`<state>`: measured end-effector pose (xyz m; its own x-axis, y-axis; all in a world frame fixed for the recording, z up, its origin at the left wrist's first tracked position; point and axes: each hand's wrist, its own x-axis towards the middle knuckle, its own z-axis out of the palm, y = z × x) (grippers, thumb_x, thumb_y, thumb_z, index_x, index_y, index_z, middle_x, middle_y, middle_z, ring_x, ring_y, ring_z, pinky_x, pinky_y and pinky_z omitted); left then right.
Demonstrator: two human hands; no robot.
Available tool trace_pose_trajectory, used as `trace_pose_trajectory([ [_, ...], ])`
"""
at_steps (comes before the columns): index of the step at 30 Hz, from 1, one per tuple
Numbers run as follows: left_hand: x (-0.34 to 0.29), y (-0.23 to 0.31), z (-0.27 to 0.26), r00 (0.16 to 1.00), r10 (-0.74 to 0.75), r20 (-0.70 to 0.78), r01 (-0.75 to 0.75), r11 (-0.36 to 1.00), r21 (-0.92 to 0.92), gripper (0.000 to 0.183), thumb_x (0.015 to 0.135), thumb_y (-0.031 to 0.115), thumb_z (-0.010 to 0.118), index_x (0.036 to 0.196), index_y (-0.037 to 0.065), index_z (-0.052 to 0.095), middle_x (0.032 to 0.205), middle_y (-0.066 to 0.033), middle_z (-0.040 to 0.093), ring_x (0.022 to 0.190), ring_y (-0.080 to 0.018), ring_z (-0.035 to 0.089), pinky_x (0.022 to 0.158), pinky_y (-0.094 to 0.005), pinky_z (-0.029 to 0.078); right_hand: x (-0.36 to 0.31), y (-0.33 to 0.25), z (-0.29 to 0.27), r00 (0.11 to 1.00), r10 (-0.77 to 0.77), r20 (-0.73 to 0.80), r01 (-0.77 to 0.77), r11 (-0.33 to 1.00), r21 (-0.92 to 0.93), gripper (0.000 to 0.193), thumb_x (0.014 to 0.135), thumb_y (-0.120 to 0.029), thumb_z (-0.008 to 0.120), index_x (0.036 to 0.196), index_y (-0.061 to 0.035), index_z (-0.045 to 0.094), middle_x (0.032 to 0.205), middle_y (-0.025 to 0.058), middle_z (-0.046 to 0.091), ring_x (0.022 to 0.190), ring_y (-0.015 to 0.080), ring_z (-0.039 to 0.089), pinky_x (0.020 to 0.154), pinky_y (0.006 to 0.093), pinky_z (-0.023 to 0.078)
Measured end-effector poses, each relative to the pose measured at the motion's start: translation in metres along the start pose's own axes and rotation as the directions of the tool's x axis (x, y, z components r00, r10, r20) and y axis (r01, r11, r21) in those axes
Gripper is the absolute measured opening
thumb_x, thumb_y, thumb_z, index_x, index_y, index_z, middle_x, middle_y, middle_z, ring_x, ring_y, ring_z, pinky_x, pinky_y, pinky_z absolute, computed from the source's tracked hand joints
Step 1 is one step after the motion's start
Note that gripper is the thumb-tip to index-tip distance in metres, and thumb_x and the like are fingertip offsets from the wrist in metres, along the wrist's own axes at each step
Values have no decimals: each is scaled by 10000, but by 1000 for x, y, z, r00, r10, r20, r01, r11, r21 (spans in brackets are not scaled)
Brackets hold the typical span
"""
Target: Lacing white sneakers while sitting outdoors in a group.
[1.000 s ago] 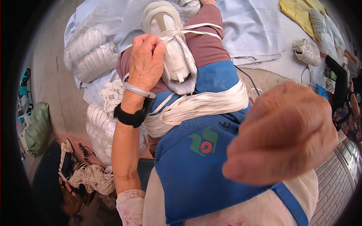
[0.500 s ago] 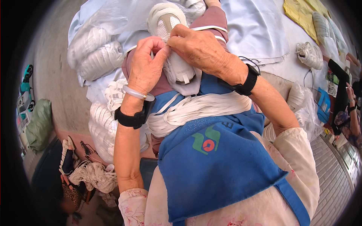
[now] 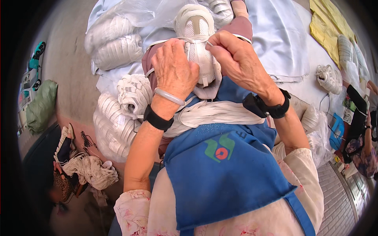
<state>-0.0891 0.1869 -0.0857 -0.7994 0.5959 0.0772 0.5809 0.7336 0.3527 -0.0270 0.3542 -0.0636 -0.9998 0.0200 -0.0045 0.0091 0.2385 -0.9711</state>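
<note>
A white shoe upper (image 3: pixel 195 17) with mesh panels rests on my lap, its grey tongue toward me. One flat white shoelace (image 3: pixel 197 39) lies across it, crossed at the middle. My left hand (image 3: pixel 175 70) is closed on the lace at the upper's left side, fingertips curled out of sight. At its right side my right hand (image 3: pixel 240 63) pinches the lace between thumb and forefinger. A thick bundle of white laces (image 3: pixel 216 114) lies over my blue apron (image 3: pixel 232 181), just below the upper.
Plastic-wrapped stacks of white uppers (image 3: pixel 118 53) lie at the left on pale blue cloth (image 3: pixel 271 43). Loose uppers (image 3: pixel 134 94) sit by my left forearm; another upper (image 3: pixel 329 79) lies far right. More laces (image 3: pixel 94 171) hang lower left. A person (image 3: pixel 364 153) sits at the right edge.
My hands have moved apart from the upper's middle to its two sides, drawing the lace out across it. The view has shifted, so the scene sits further right.
</note>
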Motion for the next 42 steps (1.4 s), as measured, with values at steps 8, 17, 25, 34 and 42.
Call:
trace_pose_trajectory([
  [8,5,-5,13,986,89,-139,-71,989,127,441,734,82,625,1157,49,506,1078,-120,550,1016,-325,496,881,-454,365,28,40,35,975,-63,-211,-37,898,-439,209,790,-220,622,843,-18,612,704,219,627,664,378,631,595,449,499],
  [17,2,-8,14,982,73,-173,-41,982,182,345,778,107,602,1106,28,535,1033,-141,527,909,-306,523,748,-406,407,34,37,51,972,8,-235,-130,852,-507,224,772,-224,605,800,-6,563,670,230,612,647,409,621,573,494,492],
  [25,8,-16,16,996,-63,-63,60,996,-62,360,837,78,542,1169,-45,475,1018,-231,553,929,-388,565,794,-451,471,38,36,53,968,9,-251,-152,816,-558,244,778,-248,616,779,-13,554,665,222,616,640,406,620,566,494,487],
  [34,18,-46,11,994,70,83,-41,949,-313,326,788,3,478,1102,-46,554,986,-224,572,920,-399,560,817,-440,461,31,46,58,977,-114,-178,-33,750,-661,190,799,-176,618,858,-34,505,792,159,616,687,351,627,573,439,498],
  [42,28,-62,8,985,131,112,-58,864,-499,265,798,0,511,1034,-32,628,984,-191,625,910,-334,603,821,-353,473,34,48,60,956,-249,-157,57,679,-732,156,812,-171,601,831,-42,516,749,127,596,620,284,634,514,393,500],
])
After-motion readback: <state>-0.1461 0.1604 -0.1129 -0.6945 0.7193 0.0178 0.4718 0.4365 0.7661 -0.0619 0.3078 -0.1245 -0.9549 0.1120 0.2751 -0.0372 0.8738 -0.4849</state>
